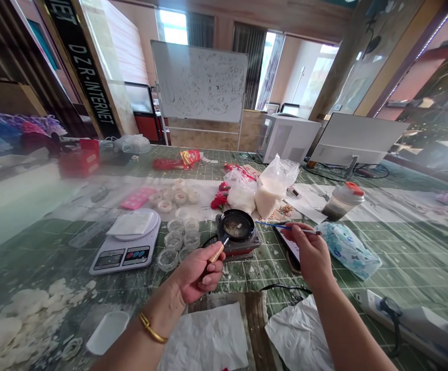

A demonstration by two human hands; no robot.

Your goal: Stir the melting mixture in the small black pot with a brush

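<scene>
My left hand [201, 273] is closed round the wooden handle of a small black frying pan [243, 236]. The pan rests on or just over a small hot plate [243, 248]; I cannot tell if they touch. Pale lumps lie in a shallow layer inside it. In my right hand [311, 252] is a thin blue stick-like tool [274, 224], pinched between fingers and thumb, its tip pointing left at the pan's right rim. Under that hand a phone [289, 245] lies partly hidden. Small clear cups [173, 239] stand left of the pan.
A kitchen scale [127, 242] stands left, white flakes [27, 314] in front of it. Bags of white granules [268, 198] sit behind the pan. Rightward are a tissue pack [349, 250], an orange-lidded bottle [343, 201] and a power strip [413, 319]. Paper towels [208, 335] lie nearest me.
</scene>
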